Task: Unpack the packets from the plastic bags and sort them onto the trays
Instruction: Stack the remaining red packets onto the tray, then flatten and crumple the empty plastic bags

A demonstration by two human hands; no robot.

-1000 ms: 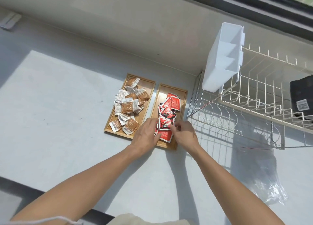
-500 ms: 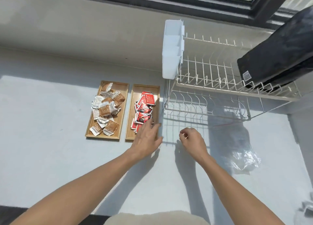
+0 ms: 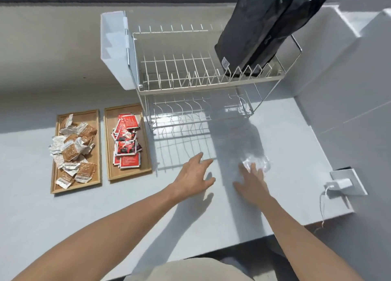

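Two wooden trays lie side by side on the counter at the left. The left tray (image 3: 96,120) holds several brown and white packets (image 3: 73,150). The right tray (image 3: 146,154) holds several red packets (image 3: 126,142). A clear, crumpled plastic bag (image 3: 257,161) lies on the counter in the rack's shadow. My right hand (image 3: 250,180) is spread flat, its fingertips touching the bag's near edge. My left hand (image 3: 193,178) hovers with fingers apart, right of the red tray, holding nothing.
A two-tier wire dish rack (image 3: 201,80) stands behind the hands, a white cutlery holder (image 3: 115,50) on its left end and a black bag (image 3: 264,29) on its top tier. A wall socket with a white charger (image 3: 340,184) sits at the right.
Both hands left the red tray and moved right toward the plastic bag. My view also swung right, and my right hand opened and now reaches the bag.
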